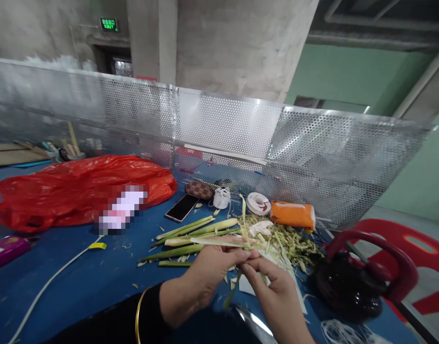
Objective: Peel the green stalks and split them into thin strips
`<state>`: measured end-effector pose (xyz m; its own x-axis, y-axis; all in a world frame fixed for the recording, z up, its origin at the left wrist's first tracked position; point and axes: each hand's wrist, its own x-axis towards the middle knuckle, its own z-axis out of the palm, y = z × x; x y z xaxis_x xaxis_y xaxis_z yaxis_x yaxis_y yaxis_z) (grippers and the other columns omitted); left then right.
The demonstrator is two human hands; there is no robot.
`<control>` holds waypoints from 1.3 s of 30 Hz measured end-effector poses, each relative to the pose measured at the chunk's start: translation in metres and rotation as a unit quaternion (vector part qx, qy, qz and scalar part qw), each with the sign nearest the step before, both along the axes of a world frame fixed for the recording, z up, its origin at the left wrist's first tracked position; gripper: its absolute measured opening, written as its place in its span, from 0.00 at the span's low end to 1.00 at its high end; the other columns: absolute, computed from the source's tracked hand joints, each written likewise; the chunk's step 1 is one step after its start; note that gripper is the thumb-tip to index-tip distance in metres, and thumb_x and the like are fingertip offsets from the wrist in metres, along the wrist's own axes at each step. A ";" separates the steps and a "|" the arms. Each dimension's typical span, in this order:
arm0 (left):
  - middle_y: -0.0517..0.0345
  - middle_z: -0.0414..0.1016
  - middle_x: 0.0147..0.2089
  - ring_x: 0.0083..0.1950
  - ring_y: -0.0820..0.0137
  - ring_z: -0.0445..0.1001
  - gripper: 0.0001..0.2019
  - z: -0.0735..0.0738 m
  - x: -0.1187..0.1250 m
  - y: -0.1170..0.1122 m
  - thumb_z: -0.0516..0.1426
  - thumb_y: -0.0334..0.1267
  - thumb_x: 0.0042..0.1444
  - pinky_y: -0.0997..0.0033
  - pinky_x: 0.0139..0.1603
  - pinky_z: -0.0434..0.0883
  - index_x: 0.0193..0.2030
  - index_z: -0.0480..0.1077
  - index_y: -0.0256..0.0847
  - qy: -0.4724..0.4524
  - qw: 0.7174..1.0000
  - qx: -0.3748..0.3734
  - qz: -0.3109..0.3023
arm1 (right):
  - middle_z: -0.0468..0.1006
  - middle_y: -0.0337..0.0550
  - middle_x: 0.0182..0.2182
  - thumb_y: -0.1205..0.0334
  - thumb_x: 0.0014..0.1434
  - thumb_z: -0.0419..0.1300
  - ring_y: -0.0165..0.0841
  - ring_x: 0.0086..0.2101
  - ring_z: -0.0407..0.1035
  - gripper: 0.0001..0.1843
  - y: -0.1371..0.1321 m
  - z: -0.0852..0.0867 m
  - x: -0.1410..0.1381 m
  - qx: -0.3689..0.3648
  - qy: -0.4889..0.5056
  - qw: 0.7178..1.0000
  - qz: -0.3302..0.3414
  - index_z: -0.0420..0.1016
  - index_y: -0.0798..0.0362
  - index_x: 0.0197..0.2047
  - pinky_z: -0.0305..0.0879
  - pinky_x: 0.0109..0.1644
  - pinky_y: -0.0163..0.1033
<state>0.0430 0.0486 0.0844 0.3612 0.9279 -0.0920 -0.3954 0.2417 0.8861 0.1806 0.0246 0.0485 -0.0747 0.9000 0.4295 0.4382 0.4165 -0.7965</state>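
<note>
My left hand [208,270] and my right hand [273,286] meet low in the middle, both pinched on a thin green-white plant stalk [219,241] whose leaf strips stick up and hang down between the fingers. Several similar peeled stalks [190,231] lie on the blue table [79,277] just beyond my hands. To their right is a heap of leaf trimmings [291,241]. A gold bangle and a black sleeve are on my left wrist.
A red plastic bag [69,188] lies at the left, a phone [182,207], a small brown pouch [199,190], tape rolls [258,203] and an orange packet [293,214] near the perforated metal screen [219,129]. A black-and-red kettle [355,282] stands at the right, a red chair [416,258] behind it.
</note>
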 end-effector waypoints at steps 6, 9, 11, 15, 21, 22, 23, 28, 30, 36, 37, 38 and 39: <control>0.54 0.81 0.38 0.45 0.63 0.77 0.12 0.000 0.000 -0.001 0.69 0.35 0.37 0.65 0.52 0.68 0.32 0.78 0.38 0.042 0.998 0.001 0.052 | 0.77 0.41 0.26 0.56 0.59 0.58 0.35 0.30 0.71 0.13 -0.001 0.001 0.002 -0.013 0.039 0.999 0.010 0.75 0.53 0.26 0.68 0.36 0.34; 0.53 0.80 0.38 0.44 0.62 0.76 0.14 0.002 -0.001 0.000 0.70 0.37 0.34 0.64 0.50 0.69 0.32 0.78 0.38 0.055 0.996 -0.011 0.066 | 0.74 0.39 0.25 0.57 0.59 0.58 0.34 0.29 0.69 0.15 -0.002 0.002 0.000 -0.010 0.042 0.999 0.014 0.70 0.52 0.23 0.65 0.35 0.33; 0.53 0.80 0.36 0.42 0.63 0.76 0.15 0.002 -0.001 0.000 0.71 0.37 0.33 0.65 0.48 0.70 0.31 0.78 0.38 0.058 0.996 -0.019 0.060 | 0.74 0.39 0.25 0.57 0.60 0.57 0.34 0.29 0.68 0.15 -0.003 0.003 -0.001 -0.004 0.040 0.999 0.022 0.68 0.52 0.23 0.64 0.35 0.33; 0.54 0.79 0.33 0.38 0.65 0.76 0.15 0.004 -0.002 0.003 0.71 0.36 0.34 0.67 0.44 0.71 0.31 0.76 0.37 0.039 0.998 -0.025 0.041 | 0.73 0.39 0.25 0.59 0.62 0.54 0.33 0.29 0.68 0.15 -0.004 0.008 0.000 0.017 0.001 0.999 0.045 0.68 0.52 0.24 0.64 0.35 0.33; 0.55 0.79 0.31 0.34 0.68 0.77 0.18 0.004 -0.006 0.009 0.69 0.37 0.37 0.65 0.46 0.70 0.37 0.74 0.36 0.036 0.999 -0.036 0.005 | 0.72 0.41 0.27 0.60 0.62 0.57 0.33 0.28 0.67 0.08 -0.004 0.023 0.022 0.188 -0.151 0.967 -0.078 0.70 0.51 0.31 0.62 0.34 0.36; 0.56 0.79 0.30 0.33 0.69 0.76 0.18 0.003 -0.007 0.010 0.69 0.37 0.38 0.66 0.45 0.70 0.38 0.74 0.36 0.038 0.999 -0.034 -0.007 | 0.74 0.44 0.31 0.59 0.61 0.58 0.36 0.33 0.69 0.06 -0.002 0.025 0.026 0.215 -0.170 0.956 -0.109 0.72 0.51 0.35 0.63 0.38 0.38; 0.56 0.79 0.30 0.32 0.71 0.76 0.18 0.002 -0.008 0.010 0.69 0.37 0.38 0.67 0.44 0.70 0.38 0.74 0.35 0.039 0.999 -0.030 -0.021 | 0.75 0.46 0.35 0.58 0.60 0.59 0.39 0.37 0.70 0.07 0.001 0.026 0.029 0.228 -0.187 0.947 -0.126 0.72 0.51 0.39 0.63 0.41 0.40; 0.58 0.75 0.28 0.27 0.76 0.70 0.15 -0.004 -0.007 0.011 0.67 0.40 0.42 0.75 0.32 0.66 0.34 0.75 0.33 0.070 0.997 0.010 -0.008 | 0.75 0.39 0.27 0.60 0.64 0.55 0.35 0.30 0.69 0.09 0.008 0.021 0.029 0.164 -0.211 0.963 -0.039 0.69 0.50 0.32 0.62 0.39 0.39; 0.59 0.74 0.26 0.25 0.76 0.68 0.14 -0.006 -0.005 0.011 0.66 0.41 0.42 0.75 0.29 0.65 0.32 0.74 0.33 0.092 0.996 0.008 0.016 | 0.73 0.38 0.24 0.62 0.65 0.53 0.34 0.29 0.68 0.12 0.007 0.018 0.025 0.160 -0.209 0.964 -0.030 0.67 0.50 0.29 0.62 0.39 0.39; 0.61 0.70 0.21 0.22 0.76 0.64 0.12 -0.007 -0.001 0.013 0.65 0.41 0.40 0.73 0.25 0.63 0.26 0.72 0.34 0.135 0.989 0.025 0.049 | 0.72 0.38 0.23 0.65 0.64 0.51 0.34 0.28 0.66 0.13 0.002 0.019 0.019 0.156 -0.219 0.963 -0.006 0.62 0.49 0.26 0.61 0.33 0.36; 0.61 0.70 0.21 0.22 0.76 0.64 0.12 -0.007 0.000 0.013 0.65 0.42 0.40 0.73 0.26 0.62 0.25 0.72 0.34 0.138 0.989 0.031 0.051 | 0.72 0.38 0.23 0.65 0.63 0.51 0.34 0.28 0.66 0.13 0.001 0.019 0.019 0.156 -0.218 0.963 -0.001 0.62 0.49 0.26 0.61 0.33 0.36; 0.61 0.70 0.21 0.22 0.76 0.64 0.12 -0.008 0.000 0.013 0.65 0.42 0.40 0.73 0.26 0.62 0.24 0.71 0.34 0.140 0.988 0.039 0.054 | 0.72 0.38 0.23 0.66 0.63 0.52 0.33 0.27 0.66 0.13 0.001 0.018 0.018 0.155 -0.216 0.964 0.002 0.62 0.50 0.26 0.61 0.33 0.36; 0.61 0.69 0.21 0.22 0.76 0.64 0.12 -0.008 0.001 0.013 0.64 0.42 0.41 0.73 0.26 0.62 0.23 0.71 0.34 0.141 0.987 0.046 0.056 | 0.72 0.38 0.23 0.66 0.63 0.52 0.33 0.28 0.66 0.13 0.001 0.017 0.018 0.154 -0.211 0.965 0.001 0.62 0.50 0.26 0.61 0.33 0.35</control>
<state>0.0435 0.0615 0.0761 0.2277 0.9698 -0.0869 -0.1494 0.1230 0.9811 0.1986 0.0253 0.0654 -0.3031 0.7344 0.6073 0.6949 0.6064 -0.3865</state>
